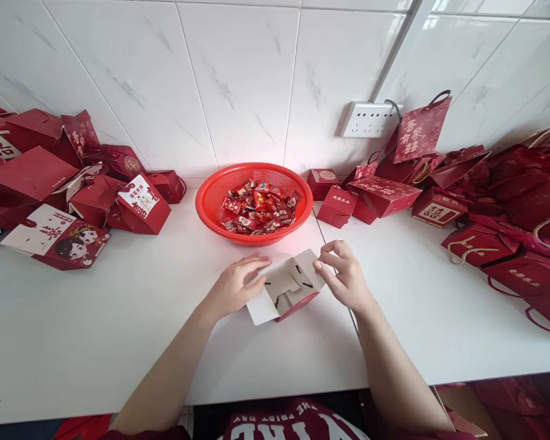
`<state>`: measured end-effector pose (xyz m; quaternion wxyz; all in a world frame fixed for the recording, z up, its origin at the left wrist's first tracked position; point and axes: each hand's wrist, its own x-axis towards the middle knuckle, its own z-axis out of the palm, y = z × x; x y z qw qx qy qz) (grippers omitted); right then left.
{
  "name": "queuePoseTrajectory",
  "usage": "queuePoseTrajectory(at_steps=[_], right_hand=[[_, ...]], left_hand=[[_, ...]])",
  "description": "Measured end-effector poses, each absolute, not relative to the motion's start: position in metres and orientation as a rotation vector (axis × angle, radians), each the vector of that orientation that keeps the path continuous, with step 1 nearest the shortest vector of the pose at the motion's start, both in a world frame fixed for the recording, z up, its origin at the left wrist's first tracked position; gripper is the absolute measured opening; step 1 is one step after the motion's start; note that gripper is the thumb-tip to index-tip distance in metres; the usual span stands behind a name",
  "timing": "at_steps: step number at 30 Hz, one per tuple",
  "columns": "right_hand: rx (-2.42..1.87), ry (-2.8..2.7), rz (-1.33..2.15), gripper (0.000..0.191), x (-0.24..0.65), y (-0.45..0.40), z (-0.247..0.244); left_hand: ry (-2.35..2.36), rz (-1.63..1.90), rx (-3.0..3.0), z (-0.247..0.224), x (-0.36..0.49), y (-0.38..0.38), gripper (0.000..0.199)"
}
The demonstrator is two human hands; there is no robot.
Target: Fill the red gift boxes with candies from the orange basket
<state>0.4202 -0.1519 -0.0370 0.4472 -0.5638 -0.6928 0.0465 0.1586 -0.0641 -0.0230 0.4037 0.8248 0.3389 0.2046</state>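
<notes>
A small red box (pixel 297 305) stands on the white table with its flaps spread, showing a pale inside with dark cord ends and nothing else in it. My left hand (pixel 238 284) rests at the box's left side, fingers apart, touching the left flap. At the right flap is my right hand (pixel 346 278), thumb and forefinger bent close to the flap's edge; whether they pinch it is hard to tell. Just behind the box sits a red plastic basket (pixel 206 217) holding several wrapped candies (pixel 261 208).
Red gift boxes (pixel 144 205) crowd the table (pixel 119 330) at the left. More boxes (pixel 385 195) and bags stand at the back right and right edge. A power strip (pixel 369 120) is on the tiled wall. Below the table's front right edge lie further red items.
</notes>
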Motion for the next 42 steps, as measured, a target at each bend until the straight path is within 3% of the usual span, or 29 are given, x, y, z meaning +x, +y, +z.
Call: queuePoseTrajectory(at_steps=[7,14,21,25,30,33,36,42], right_hand=[[-1.481,-1.986,0.653,0.051,0.421,-0.147,-0.047],[-1.337,-2.108,0.836,0.04,0.399,-0.149,-0.047],[-1.062,-2.209,0.743,0.042,0.383,-0.147,-0.053],[-1.075,-2.054,0.649,0.041,0.384,-0.147,-0.041],[-0.836,-1.957,0.629,0.031,0.389,-0.152,-0.017],[-0.938,-1.997,0.442,0.03,0.394,-0.152,-0.018],[-1.149,-2.054,0.221,0.031,0.4,-0.147,-0.028],[-1.215,-2.196,0.205,0.036,0.41,-0.121,-0.015]], left_hand=[[0.765,0.293,1.771,-0.022,0.156,-0.058,0.048],[0.629,0.042,1.979,-0.003,0.139,-0.054,0.021],[0.785,0.118,2.011,-0.016,0.149,-0.063,0.014],[0.808,0.247,2.018,-0.023,0.161,-0.065,0.035],[1.059,0.554,1.913,-0.024,0.158,-0.056,0.022],[1.186,0.709,1.705,-0.028,0.152,-0.046,0.021],[1.178,0.695,1.527,-0.034,0.148,-0.038,0.039],[1.108,0.672,1.353,-0.041,0.145,-0.031,0.047]])
